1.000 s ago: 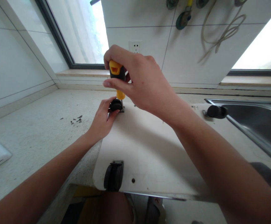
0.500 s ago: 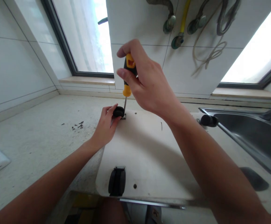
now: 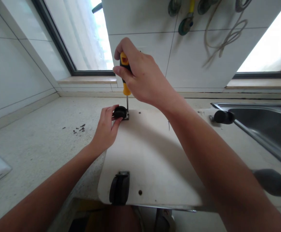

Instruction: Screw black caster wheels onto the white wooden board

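We have three wheels on the board (image 3: 150,154), our right hand (image 3: 140,79) clamped on the screwdriver (image 3: 124,75) still fastening the 11 o'clock wheel (image 3: 120,112) pinched by our left hand (image 3: 106,129); loose screws (image 3: 79,128) remain at 9 o'clock.

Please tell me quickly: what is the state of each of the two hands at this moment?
Left hand: closed on the black caster wheel at the far corner of the white board.
Right hand: closed around the yellow-and-black screwdriver, held upright beside that wheel.

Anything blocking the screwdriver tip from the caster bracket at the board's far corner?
Nothing visible. The right hand holds the screwdriver upright, its shaft running straight down to the bracket beside the caster wheel. The left hand grips the wheel from the left, clear of the shaft.
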The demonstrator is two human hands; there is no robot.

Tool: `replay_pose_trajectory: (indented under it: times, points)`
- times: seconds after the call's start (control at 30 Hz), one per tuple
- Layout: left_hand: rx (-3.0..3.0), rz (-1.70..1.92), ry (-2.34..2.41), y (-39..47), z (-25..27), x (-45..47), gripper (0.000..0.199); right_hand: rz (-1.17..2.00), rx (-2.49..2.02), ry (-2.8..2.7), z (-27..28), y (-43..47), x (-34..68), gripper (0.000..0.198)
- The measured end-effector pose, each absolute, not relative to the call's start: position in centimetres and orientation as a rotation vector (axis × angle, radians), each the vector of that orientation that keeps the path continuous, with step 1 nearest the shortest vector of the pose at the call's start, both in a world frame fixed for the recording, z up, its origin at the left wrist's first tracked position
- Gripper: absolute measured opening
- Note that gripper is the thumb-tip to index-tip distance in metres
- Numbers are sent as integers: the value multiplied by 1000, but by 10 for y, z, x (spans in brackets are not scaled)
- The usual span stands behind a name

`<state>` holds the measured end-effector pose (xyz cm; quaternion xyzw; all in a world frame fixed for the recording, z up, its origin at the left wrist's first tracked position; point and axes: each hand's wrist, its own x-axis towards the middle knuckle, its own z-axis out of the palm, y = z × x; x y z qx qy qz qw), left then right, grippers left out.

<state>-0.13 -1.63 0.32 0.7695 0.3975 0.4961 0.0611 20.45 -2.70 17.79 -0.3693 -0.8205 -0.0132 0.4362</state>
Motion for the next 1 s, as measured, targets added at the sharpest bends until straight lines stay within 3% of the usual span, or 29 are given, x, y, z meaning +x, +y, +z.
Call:
replay_pose_trajectory:
  times: [0.77, 0.93, 1.0]
  points:
    - [2317, 1513, 1190, -14, 2, -4, 41, -171, -935, -2023, 168, -26, 195, 7]
    - [2302, 1514, 1184, -14, 2, -4, 40, -225, -1071, -1995, 171, -32, 194, 15]
    - [2296, 1518, 1175, -14, 2, -4, 40, -200, -1047, -2029, 173, -34, 194, 6]
